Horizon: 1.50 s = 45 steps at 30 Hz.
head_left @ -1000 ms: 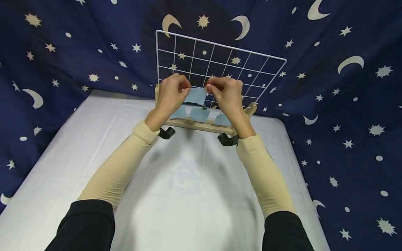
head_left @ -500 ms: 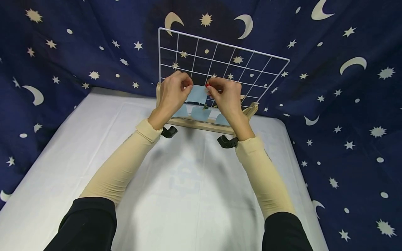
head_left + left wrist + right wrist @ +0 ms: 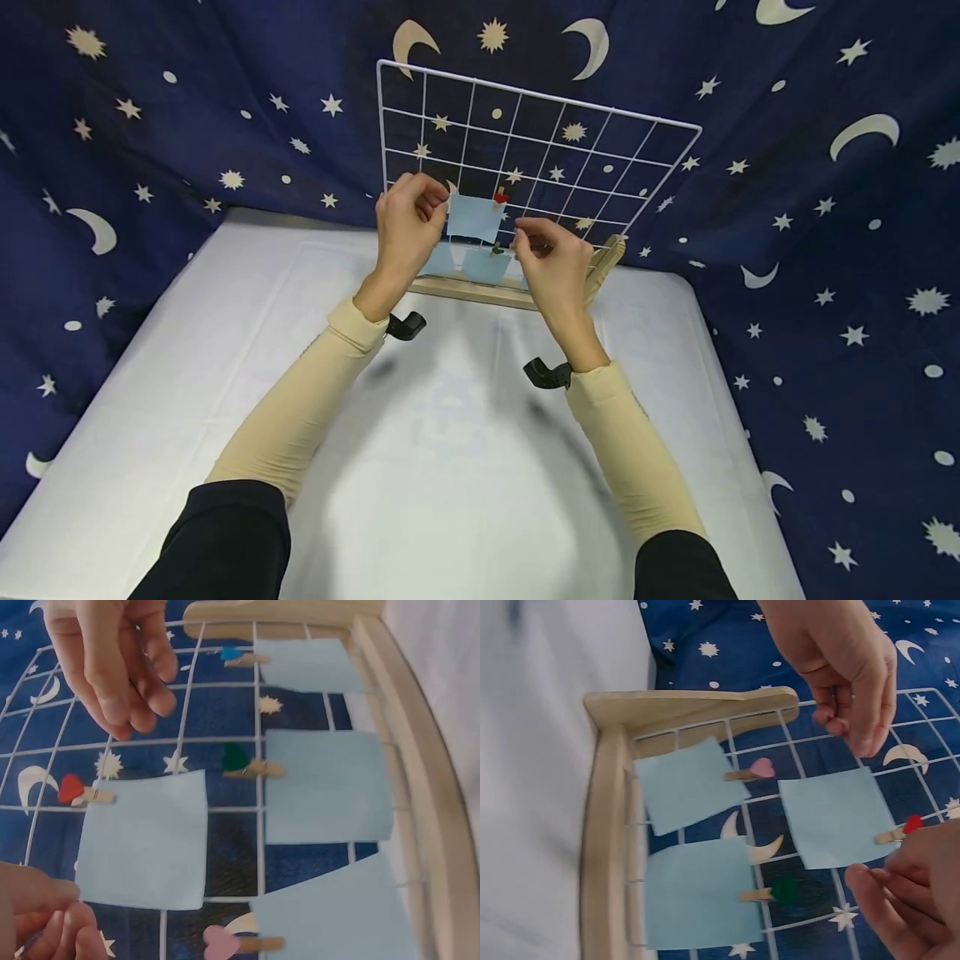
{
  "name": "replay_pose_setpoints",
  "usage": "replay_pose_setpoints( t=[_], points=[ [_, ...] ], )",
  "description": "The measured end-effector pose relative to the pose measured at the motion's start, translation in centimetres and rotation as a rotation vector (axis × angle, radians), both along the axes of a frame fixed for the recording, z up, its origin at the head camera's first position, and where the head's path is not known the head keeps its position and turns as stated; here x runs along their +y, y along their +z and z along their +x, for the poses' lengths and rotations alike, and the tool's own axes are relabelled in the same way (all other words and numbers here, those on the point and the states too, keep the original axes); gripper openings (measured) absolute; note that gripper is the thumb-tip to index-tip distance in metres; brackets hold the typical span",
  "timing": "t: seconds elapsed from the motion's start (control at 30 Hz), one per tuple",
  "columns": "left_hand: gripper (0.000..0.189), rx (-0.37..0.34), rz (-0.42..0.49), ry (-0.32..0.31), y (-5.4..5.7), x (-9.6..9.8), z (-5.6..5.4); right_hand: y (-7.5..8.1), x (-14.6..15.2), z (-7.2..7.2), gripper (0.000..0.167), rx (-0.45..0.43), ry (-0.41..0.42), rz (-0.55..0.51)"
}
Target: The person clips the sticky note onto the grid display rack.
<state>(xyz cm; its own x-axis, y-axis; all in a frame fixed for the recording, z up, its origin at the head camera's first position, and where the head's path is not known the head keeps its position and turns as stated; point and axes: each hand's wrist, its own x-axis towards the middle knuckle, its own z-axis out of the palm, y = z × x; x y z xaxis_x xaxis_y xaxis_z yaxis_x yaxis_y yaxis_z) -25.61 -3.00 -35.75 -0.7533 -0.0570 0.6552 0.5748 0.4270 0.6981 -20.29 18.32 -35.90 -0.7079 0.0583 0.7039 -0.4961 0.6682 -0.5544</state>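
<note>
A light blue paper square hangs on a white wire grid, clipped at its upper right by a small wooden clothespin with a red heart. My left hand is at the paper's other upper corner; the right wrist view shows its bent fingertips right beside that corner. Lower right of the clip, my right hand has its fingers loosely bent, with nothing between them. Below hang more blue squares, held by clothespins with a green ornament, a pink heart and a blue ornament.
The grid leans back in a wooden stand at the far end of a white-covered table. Dark blue cloth with moons and stars hangs behind and along the sides. Both wrists carry black camera mounts.
My right hand has let go of the red-heart clothespin and moved down and slightly right. The clothespin stays on the paper and grid. My left hand has barely moved.
</note>
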Motion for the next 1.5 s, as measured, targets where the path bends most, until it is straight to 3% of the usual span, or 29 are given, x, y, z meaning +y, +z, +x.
replay_pose_setpoints(
  t=[0.17,0.37,0.63,1.07,1.5],
  points=[
    [0.006,0.017,0.043,-0.061,-1.5,0.5,1.1,-2.4,-0.3,0.7,0.012,-0.094,0.047,-0.024],
    [0.005,-0.020,0.078,-0.136,-3.8,1.2,1.8,-4.8,-0.4,1.5,0.012,-0.165,0.072,-0.032],
    [0.004,-0.057,0.073,-0.122,-5.9,1.2,2.4,-6.7,0.6,2.3,0.012,-0.227,0.060,-0.053],
    [0.004,-0.172,0.055,-0.117,-8.0,0.8,3.5,-9.2,2.3,4.0,0.013,-0.340,0.064,-0.108],
    [0.004,-0.205,0.027,-0.076,-9.7,-0.5,4.4,-11.2,5.1,6.5,0.012,-0.298,-0.031,0.008]
  ],
)
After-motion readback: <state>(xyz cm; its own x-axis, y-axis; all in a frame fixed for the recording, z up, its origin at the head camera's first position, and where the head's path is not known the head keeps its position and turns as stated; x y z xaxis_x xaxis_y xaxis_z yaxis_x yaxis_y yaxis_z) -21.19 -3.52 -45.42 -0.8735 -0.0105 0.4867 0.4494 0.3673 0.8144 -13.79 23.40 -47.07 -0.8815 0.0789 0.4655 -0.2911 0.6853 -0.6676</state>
